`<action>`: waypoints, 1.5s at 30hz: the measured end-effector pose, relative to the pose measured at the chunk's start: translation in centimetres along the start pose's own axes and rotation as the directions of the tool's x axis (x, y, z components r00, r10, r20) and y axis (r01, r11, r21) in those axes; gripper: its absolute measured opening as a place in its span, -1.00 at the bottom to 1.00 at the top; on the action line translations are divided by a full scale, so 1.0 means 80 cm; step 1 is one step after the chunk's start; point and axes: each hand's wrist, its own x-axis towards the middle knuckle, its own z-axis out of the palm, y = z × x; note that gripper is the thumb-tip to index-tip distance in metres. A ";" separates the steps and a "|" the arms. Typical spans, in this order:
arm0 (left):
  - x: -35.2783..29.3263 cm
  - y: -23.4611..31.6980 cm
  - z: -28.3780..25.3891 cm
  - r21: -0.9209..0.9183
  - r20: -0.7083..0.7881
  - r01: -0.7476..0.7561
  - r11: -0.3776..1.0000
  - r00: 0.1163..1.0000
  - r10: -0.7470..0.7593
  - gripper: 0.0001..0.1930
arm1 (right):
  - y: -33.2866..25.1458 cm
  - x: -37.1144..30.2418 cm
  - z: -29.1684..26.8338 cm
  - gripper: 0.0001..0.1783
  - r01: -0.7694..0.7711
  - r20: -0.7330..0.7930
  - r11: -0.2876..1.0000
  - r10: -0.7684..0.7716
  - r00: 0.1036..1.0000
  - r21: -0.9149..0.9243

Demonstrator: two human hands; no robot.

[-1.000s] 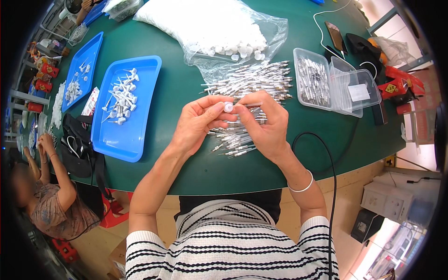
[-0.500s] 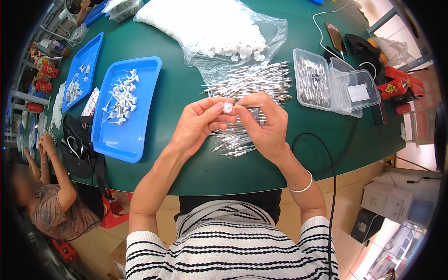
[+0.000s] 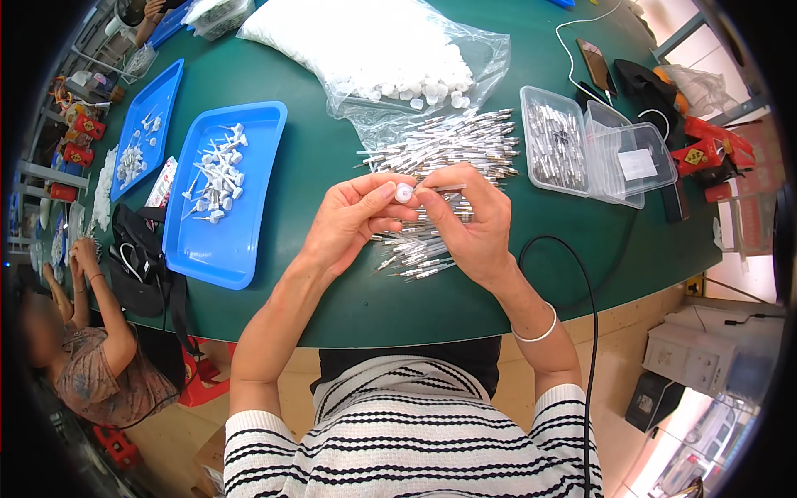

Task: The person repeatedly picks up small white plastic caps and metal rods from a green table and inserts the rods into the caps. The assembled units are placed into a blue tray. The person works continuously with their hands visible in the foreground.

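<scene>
Between the thumb and fingers of my left hand (image 3: pixel 357 214) is a small round white plastic cap (image 3: pixel 404 192). My right hand (image 3: pixel 471 217) pinches a thin metal rod with a white section (image 3: pixel 449 188), its end meeting the cap. Whether the rod's tip sits inside the cap is too small to tell. Just beyond and beneath my hands lies a loose pile of similar thin rods (image 3: pixel 452 141). A blue tray (image 3: pixel 217 259) to the left holds several white-capped rods (image 3: pixel 220 178).
Behind the pile, a clear plastic bag (image 3: pixel 374 50) spills white caps. A clear lidded box of rods (image 3: pixel 556 149) stands at right, near a phone (image 3: pixel 594 65). A black cable (image 3: pixel 591 332) runs past my right arm. A second blue tray (image 3: pixel 166 91) and a co-worker (image 3: pixel 108 349) are left.
The cap and the fingertips around it have shifted very slightly left. Both hands keep the same hold.
</scene>
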 end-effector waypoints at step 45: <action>-0.001 -0.001 -0.004 -0.056 0.053 0.054 0.997 0.997 -0.051 -0.70 | -0.006 0.003 -0.009 -0.88 -0.010 0.079 1.000 0.009 0.997 0.015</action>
